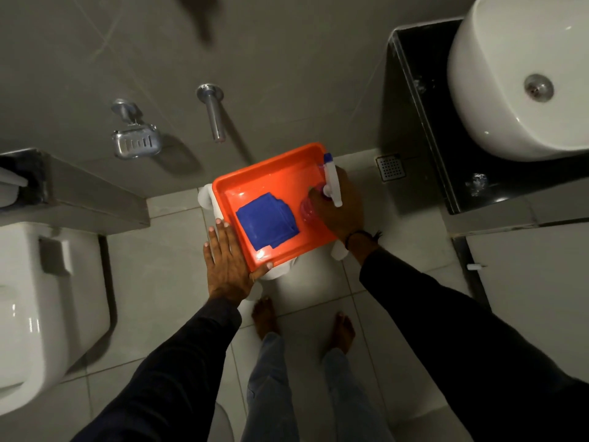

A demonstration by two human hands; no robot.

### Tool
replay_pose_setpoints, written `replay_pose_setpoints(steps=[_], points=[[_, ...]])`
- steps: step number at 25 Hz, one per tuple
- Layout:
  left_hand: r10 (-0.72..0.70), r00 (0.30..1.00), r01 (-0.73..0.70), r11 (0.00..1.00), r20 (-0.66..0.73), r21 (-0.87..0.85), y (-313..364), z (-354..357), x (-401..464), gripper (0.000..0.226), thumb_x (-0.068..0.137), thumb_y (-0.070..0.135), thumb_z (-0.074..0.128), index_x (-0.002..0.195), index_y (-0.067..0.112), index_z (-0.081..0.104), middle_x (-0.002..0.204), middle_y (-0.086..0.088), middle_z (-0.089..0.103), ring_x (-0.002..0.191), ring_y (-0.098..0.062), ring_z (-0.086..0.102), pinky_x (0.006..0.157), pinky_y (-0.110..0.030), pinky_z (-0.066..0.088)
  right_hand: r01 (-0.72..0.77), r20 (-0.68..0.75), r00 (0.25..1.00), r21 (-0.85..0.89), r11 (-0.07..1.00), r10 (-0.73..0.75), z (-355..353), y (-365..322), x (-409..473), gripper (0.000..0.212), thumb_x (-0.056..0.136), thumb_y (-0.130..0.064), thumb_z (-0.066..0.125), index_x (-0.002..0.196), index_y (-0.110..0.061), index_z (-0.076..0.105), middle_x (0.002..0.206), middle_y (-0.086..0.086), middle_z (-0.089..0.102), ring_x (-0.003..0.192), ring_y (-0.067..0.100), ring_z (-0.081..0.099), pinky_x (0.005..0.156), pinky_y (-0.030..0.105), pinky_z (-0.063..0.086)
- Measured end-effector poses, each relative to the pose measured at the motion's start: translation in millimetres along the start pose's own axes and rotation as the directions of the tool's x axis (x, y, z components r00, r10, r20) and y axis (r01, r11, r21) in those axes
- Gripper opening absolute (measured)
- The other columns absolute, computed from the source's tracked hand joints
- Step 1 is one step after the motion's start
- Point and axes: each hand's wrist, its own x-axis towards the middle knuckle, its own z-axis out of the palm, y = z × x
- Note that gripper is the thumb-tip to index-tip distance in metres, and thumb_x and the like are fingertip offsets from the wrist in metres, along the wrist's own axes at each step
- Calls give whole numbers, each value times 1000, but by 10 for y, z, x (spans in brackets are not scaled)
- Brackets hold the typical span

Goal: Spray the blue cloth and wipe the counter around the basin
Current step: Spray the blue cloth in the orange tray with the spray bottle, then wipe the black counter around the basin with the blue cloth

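A folded blue cloth lies in an orange tray that rests on a white stool. My right hand is closed around a pink spray bottle with a white and blue trigger head, standing at the tray's right side. My left hand lies flat against the tray's left front edge, fingers spread, thumb under the rim. The white basin sits on a black counter at the upper right.
A toilet stands at the left. On the grey wall ahead hang a metal soap dish and a chrome spout. A floor drain lies beside the counter. My bare feet stand on the tiles behind the stool.
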Motion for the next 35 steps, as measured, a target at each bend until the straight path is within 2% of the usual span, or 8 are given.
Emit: replay_pose_setpoints(steps=[4,7,12,17,20,27,32,35], points=[[37,999,-38,999,18,9,90,-193,4,125,74,89,31,157,-1,3,166,-25,2,153,-45,3,121,-58,5,-251,-16,968,-103,962,251,-27,29,-312,68,76,-80,55,115,-25,59,103,-1,71,94,21,70,83,41,59],[81,996,-82,997,-32,-18,153,-334,102,98,91,63,49,157,2,11,166,-23,9,153,-44,9,124,-56,4,-315,-128,948,-270,910,291,40,36,-810,76,74,-68,48,117,-6,61,110,18,68,102,39,66,87,48,55],[251,968,-250,966,-8,71,233,-468,647,81,79,8,72,146,-13,32,144,-37,45,134,-54,42,117,-59,33,-266,43,953,-364,893,301,548,-135,-783,34,88,-33,54,100,-4,64,101,18,69,98,37,64,86,42,50],[255,959,-269,957,124,109,188,-389,1082,65,85,8,64,141,-12,38,123,-36,57,109,-49,52,95,-54,42,-336,150,885,-447,829,440,1015,-93,-561,46,90,-30,57,123,2,56,125,22,62,118,40,56,99,42,43],[277,949,-290,954,148,76,166,-456,1168,34,77,19,68,102,-4,60,105,-27,63,100,-44,53,88,-47,36,-415,207,830,-392,821,518,1012,-72,-452,39,89,-25,61,119,0,63,124,21,66,118,41,60,95,41,47],[-43,970,167,835,241,-524,289,-991,811,8,81,7,68,81,6,60,76,-7,60,72,-25,55,63,-31,46,-571,310,770,-54,819,557,473,-281,-523,22,77,-23,73,83,-3,72,85,17,70,82,31,66,69,40,52],[-120,933,331,653,338,-682,736,-1138,197,34,83,0,69,62,18,48,62,-1,49,59,-14,44,43,-11,37,-682,372,713,173,711,594,-286,-271,-929,12,78,-14,76,72,-17,66,76,3,63,63,16,53,51,21,38],[-123,906,394,598,405,-698,1310,-1082,-244,28,72,10,75,62,18,50,63,-4,50,60,-17,44,50,-22,39,-728,391,679,251,637,622,-912,-74,-1105,16,76,-14,77,70,-17,62,71,3,59,63,17,52,54,21,39]])
